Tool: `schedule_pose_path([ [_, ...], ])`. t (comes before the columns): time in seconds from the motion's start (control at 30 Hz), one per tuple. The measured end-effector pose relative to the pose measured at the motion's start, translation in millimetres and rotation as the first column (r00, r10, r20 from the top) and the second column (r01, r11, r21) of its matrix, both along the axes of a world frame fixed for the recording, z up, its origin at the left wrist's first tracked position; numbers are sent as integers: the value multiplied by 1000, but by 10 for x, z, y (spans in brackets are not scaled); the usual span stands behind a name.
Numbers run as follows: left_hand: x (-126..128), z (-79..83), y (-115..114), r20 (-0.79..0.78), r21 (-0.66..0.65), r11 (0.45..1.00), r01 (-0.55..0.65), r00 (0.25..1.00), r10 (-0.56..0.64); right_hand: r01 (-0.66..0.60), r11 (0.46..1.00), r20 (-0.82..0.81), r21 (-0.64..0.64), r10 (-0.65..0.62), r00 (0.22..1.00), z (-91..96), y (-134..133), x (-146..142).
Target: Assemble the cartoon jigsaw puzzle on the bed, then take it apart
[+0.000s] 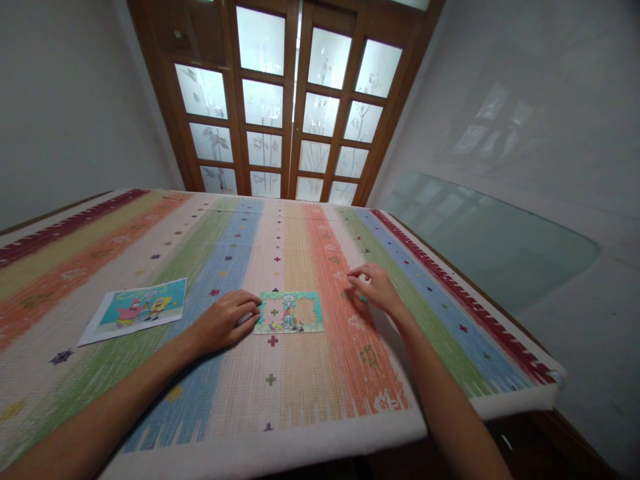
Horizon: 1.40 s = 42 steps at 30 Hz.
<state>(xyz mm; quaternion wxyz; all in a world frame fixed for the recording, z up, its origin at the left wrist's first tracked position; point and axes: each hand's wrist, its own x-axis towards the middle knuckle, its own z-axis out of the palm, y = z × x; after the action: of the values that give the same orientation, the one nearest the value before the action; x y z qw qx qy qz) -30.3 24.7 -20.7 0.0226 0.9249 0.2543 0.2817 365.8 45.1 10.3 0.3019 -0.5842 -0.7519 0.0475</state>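
A small jigsaw puzzle lies flat on the striped tablecloth, partly put together. It has a teal border and a cartoon figure down its middle, with gaps on both sides where the cloth shows through. My left hand rests at its left edge, fingers curled and closed against the border. To the right of the puzzle, over the orange stripe, my right hand is pinched. A bit of teal, like a puzzle piece, shows under its fingers, mostly hidden by them.
Left of my left hand lies a printed cartoon picture on white paper. The striped tablecloth covers the table, whose front edge is close to me. Wooden doors with frosted panes stand behind, and walls rise on both sides.
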Motion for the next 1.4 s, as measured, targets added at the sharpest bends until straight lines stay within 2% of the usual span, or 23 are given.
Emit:
schedule_pose_path([
  [0.1,2,-4,5,6,12,1000,7,1000,-7,236,966,180,-105,-215,960,25,17,418],
  [0.2,3,4,2,7,16,1000,5,1000,-5,298,944,224,-144,-262,939,9,-15,659],
  [0.6,23,36,-18,-4,-20,1000,-5,1000,5,257,933,230,-252,-201,952,-92,-22,733],
  [0.97,26,28,-11,6,-16,1000,7,1000,-7,176,962,203,-210,-133,970,-112,-1,741],
  [1.13,29,43,-24,14,-35,999,-2,1000,2,200,965,276,-172,-148,950,-106,-3,738],
  [1.4,27,37,-18,16,-33,999,-2,1000,2,180,957,282,-229,-112,953,-6,-76,659],
])
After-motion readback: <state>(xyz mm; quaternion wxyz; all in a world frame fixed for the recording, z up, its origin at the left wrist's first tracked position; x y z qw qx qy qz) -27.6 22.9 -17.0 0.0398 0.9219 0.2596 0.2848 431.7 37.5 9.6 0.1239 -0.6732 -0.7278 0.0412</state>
